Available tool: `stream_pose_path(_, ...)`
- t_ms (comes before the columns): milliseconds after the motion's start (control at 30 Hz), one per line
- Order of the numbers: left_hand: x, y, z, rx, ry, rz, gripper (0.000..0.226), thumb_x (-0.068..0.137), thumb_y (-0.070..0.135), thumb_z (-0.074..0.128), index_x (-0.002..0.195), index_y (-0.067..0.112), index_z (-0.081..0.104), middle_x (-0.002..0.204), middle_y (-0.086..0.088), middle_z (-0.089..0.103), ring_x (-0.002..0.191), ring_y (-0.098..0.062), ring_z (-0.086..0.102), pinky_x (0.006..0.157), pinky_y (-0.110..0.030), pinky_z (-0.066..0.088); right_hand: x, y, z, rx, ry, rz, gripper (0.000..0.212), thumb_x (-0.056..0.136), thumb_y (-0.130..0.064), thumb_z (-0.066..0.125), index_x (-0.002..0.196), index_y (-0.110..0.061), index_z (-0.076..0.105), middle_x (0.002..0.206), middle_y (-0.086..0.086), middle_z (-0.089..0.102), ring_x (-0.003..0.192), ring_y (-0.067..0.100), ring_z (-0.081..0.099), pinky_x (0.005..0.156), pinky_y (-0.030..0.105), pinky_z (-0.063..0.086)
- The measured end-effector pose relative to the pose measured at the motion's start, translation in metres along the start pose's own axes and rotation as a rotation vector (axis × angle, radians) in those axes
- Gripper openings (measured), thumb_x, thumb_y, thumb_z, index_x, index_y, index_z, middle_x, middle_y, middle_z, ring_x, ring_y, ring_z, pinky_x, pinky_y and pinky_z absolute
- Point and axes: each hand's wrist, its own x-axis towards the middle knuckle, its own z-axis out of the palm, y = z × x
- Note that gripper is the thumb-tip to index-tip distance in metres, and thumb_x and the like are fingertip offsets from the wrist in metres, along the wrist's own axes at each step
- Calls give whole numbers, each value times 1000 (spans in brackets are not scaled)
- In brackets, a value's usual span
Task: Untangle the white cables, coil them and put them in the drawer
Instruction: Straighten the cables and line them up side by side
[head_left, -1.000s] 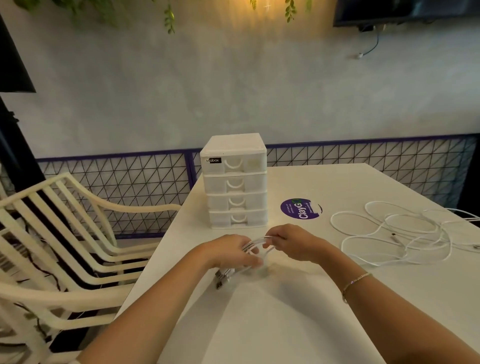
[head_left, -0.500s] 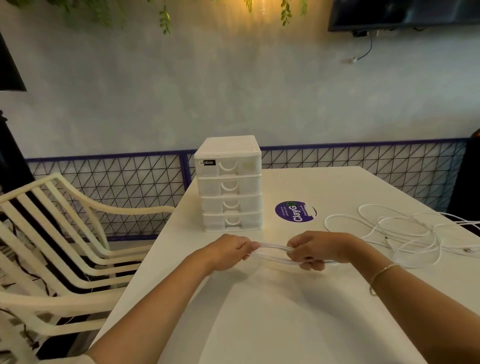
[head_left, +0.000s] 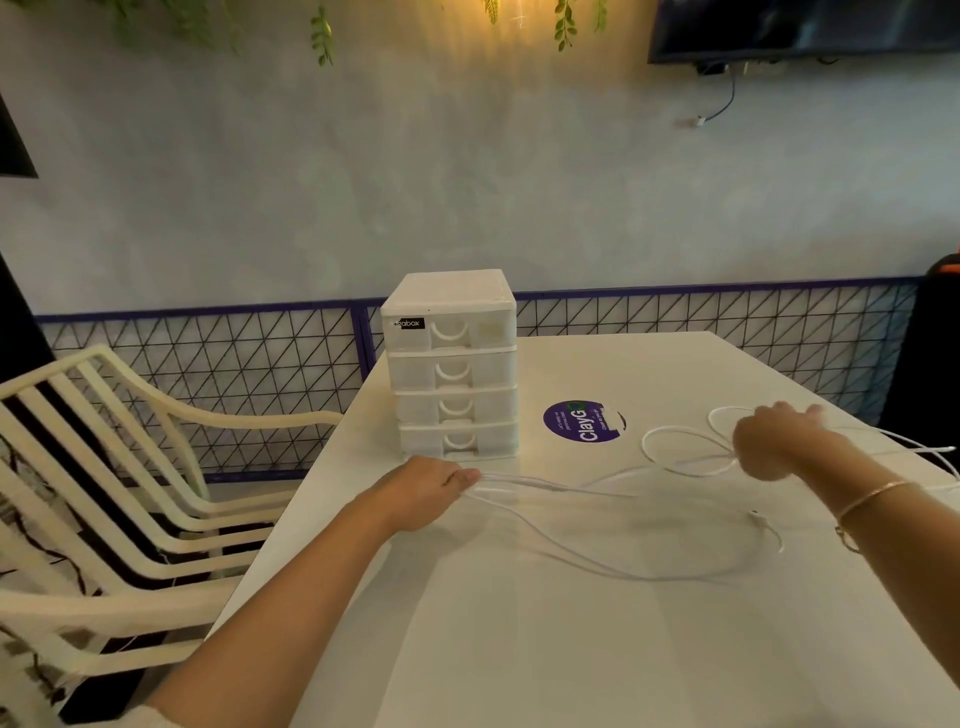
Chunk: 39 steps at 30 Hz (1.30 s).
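Two hands that sat close together over a small bundle of cable half a second ago are now spread wide. The left hand (head_left: 423, 491) stays near the left edge of the tabletop (head_left: 519, 649), just in front of the drawer unit (head_left: 452, 364), with its fingers curled round one end of several white strands. The right hand (head_left: 774, 441) has swung out towards the right edge and grips the cable at the tangled loops (head_left: 685, 449) lying there. Between them the strands (head_left: 597, 530) that were bunched tight now run out long, and a slack loop sags towards the near edge with a plug end (head_left: 754, 514) lying free on the surface.

My reading is that the bundle has been pulled open rather than wound up, so this is the untangling step (coiling looks some way off), and nothing has gone into a drawer: all four drawer fronts appear closed.

Several things are hard to make out. The right hand is blurred by motion, so I can see it is closed on cable but not which strand or how many. The rest of the tangle runs off the right side of the view, so its full extent is cut off. How many separate cables there are, and whether the left hand's strands belong to one or more, I cannot tell. The round purple sticker (head_left: 582, 422) lies between the drawer unit and the loops.
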Motion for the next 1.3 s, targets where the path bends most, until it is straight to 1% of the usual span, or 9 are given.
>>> stream_pose_path(167, 3, 7, 6, 32, -6, 14, 46, 99, 46, 30, 72, 13, 47, 77, -1, 53, 73, -17, 50, 72, -30, 41, -32, -93, -25, 522, 319, -397, 35, 95, -19, 39, 127, -12, 53, 133, 9, 48, 124, 27, 43, 101, 33, 36)
stream_pose_path(267, 3, 10, 9, 45, 23, 72, 44, 99, 46, 30, 72, 18, 51, 78, 1, 57, 75, -17, 54, 75, -32, 44, -59, -149, -34, 943, 110, -690, 38, 101, -30, 32, 117, -7, 58, 110, 9, 60, 109, 26, 55, 91, 27, 38)
stream_pose_path(400, 0, 0, 7, -16, 22, 100, 37, 99, 43, 30, 96, 21, 60, 100, 4, 64, 96, -16, 59, 89, -38, 48, -70, -168, -33, 1207, -247, -780, 49, 100, -43, 26, 104, -11, 63, 68, 1, 56, 46, 9, 49, 53, 19, 41)
stream_pose_path(500, 0, -3, 5, -18, 30, 121, 29, 100, 39, 32, 86, 25, 53, 94, 3, 60, 91, -20, 57, 86, -38, 48, -70, -163, -34, 1207, -360, -741, 37, 101, -35, 34, 87, -14, 60, 61, -1, 41, 47, 10, 32, 47, 19, 30)
stream_pose_path(600, -2, 4, 3, -31, 11, 127, 32, 100, 39, 32, 74, 31, 49, 86, 4, 57, 83, -18, 55, 78, -33, 45, -72, -156, -39, 1143, -271, -705, 32, 100, -30, 39, 77, -17, 58, 62, -4, 41, 52, 9, 33, 49, 18, 28)
stream_pose_path(800, -5, 20, 8, -50, -104, 99, 39, 99, 42, 33, 66, 27, 47, 72, 9, 49, 68, -8, 46, 69, -24, 37, -66, -149, -45, 1102, -36, -702, 27, 98, -26, 43, 100, -11, 66, 85, -7, 60, 75, 7, 50, 65, 11, 37)
stream_pose_path(967, -1, 8, -3, -11, -109, 81, 30, 98, 41, 37, 76, 25, 51, 93, 1, 59, 95, -21, 57, 84, -33, 44, -74, -159, -36, 924, -15, -722, 34, 100, -29, 37, 84, -14, 62, 67, -13, 45, 65, 3, 42, 59, 12, 32)
stream_pose_path(1100, -6, 21, 7, 57, -170, 77, 28, 99, 39, 34, 84, 22, 50, 84, 4, 52, 79, -16, 49, 70, -28, 40, -66, -148, -38, 964, -52, -678, 38, 99, -29, 39, 64, -24, 51, 66, -10, 47, 61, 3, 41, 56, 13, 32)
stream_pose_path(1300, -9, 11, 1, -10, -144, 97, 26, 97, 38, 41, 74, 30, 50, 73, 9, 48, 72, -13, 47, 67, -26, 40, -68, -158, -32, 958, 14, -685, 33, 100, -26, 36, 73, -17, 53, 66, -12, 44, 60, 2, 39, 56, 9, 31)
